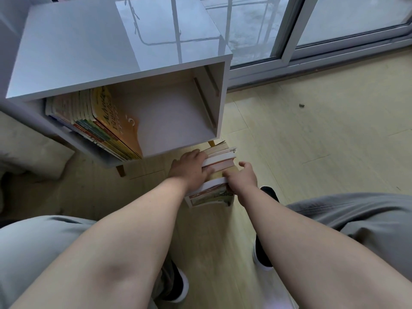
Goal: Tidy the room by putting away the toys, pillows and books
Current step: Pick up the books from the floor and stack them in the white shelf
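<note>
Glossy white cabinet (124,47) above my fingers (206,170); paper books (219,160) between them; smooth pale wood floor (312,134) beneath.

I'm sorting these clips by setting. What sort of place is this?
Probably a room in a home. A white cabinet holds a row of books, a sliding glass door meets the pale wood floor, and the left hand and right hand grip a stack of books.

Books (93,121) stand left inside the cabinet (124,47); a stack (219,159) lies before it.
</note>
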`<state>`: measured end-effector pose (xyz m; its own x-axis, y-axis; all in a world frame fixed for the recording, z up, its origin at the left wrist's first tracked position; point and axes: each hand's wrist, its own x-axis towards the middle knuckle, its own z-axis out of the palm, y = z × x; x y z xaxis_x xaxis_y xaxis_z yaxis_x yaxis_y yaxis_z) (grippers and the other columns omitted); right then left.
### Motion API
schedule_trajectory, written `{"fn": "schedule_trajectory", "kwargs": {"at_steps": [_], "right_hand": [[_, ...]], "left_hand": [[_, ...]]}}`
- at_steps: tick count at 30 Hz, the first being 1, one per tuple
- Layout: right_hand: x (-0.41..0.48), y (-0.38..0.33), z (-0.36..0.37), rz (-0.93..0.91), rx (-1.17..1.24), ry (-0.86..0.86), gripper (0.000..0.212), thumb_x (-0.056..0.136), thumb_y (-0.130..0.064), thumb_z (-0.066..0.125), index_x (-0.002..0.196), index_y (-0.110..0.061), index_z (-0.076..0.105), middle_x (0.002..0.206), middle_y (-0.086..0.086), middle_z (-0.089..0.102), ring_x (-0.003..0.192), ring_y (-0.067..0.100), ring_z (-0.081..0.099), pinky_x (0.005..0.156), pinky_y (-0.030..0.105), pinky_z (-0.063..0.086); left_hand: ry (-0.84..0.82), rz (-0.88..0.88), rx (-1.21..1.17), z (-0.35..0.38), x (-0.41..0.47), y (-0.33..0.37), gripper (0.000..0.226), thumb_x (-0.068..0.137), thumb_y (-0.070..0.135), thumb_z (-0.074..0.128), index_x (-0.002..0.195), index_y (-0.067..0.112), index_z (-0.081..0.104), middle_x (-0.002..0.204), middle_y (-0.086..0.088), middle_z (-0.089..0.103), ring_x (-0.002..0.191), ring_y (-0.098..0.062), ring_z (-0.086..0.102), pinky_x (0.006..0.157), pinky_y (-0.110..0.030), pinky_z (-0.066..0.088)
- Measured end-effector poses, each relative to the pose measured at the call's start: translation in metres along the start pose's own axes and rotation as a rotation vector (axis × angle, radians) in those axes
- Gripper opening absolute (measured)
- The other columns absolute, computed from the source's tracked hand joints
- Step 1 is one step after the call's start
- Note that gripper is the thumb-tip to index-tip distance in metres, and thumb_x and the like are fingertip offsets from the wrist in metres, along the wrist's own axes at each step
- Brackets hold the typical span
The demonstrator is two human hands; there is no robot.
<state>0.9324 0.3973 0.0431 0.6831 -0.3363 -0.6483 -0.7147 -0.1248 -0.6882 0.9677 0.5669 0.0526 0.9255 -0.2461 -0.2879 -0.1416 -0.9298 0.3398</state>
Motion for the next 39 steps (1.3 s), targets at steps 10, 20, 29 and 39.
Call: {"fn": "schedule_trajectory", "kwargs": {"at_steps": [10,20,29,39], "right_hand": [[0.002,-0.006,-0.008,0.025,-0.094,-0.081,0.073,0.089,-0.030,0.069,0.148,-0.028,0.026,0.132,0.012,0.049,0.109,0.034,0.062,0.089,0.051,0.059],[-0.007,-0.004,-0.014,0.021,0.111,-0.006,0.035,0.092,-0.007,0.049,0.120,-0.026,0.042,0.107,0.008,0.058,0.095,0.030,0.068,0.074,0.054,0.063],[-0.010,0.000,-0.014,-0.138,-0.027,0.102,0.019,0.088,-0.030,0.067,0.091,-0.027,0.048,0.108,0.008,0.056,0.091,0.030,0.067,0.068,0.050,0.064],[-0.039,-0.004,-0.030,-0.284,-0.419,-0.108,0.032,0.085,-0.016,0.064,0.114,-0.028,0.065,0.123,0.001,0.040,0.091,0.016,0.055,0.077,0.026,0.054]], "left_hand": [[-0.172,0.045,0.105,-0.008,-0.009,-0.014,0.108,0.075,0.043,0.083,0.157,0.035,0.014,0.170,0.007,0.001,0.156,-0.022,0.004,0.121,-0.051,0.025],[-0.077,0.041,-0.035,-0.001,-0.006,-0.011,0.099,0.076,0.057,0.079,0.154,0.030,0.023,0.160,0.007,0.022,0.145,-0.024,0.023,0.112,-0.051,0.037],[-0.094,-0.024,0.050,0.001,-0.003,-0.006,0.119,0.076,0.051,0.082,0.161,0.027,0.002,0.165,0.001,0.013,0.147,-0.029,0.018,0.112,-0.053,0.033],[-0.146,-0.135,0.219,0.000,0.006,0.016,0.115,0.073,0.038,0.078,0.159,0.019,0.005,0.157,-0.008,0.023,0.140,-0.035,0.030,0.107,-0.064,0.035]]}}
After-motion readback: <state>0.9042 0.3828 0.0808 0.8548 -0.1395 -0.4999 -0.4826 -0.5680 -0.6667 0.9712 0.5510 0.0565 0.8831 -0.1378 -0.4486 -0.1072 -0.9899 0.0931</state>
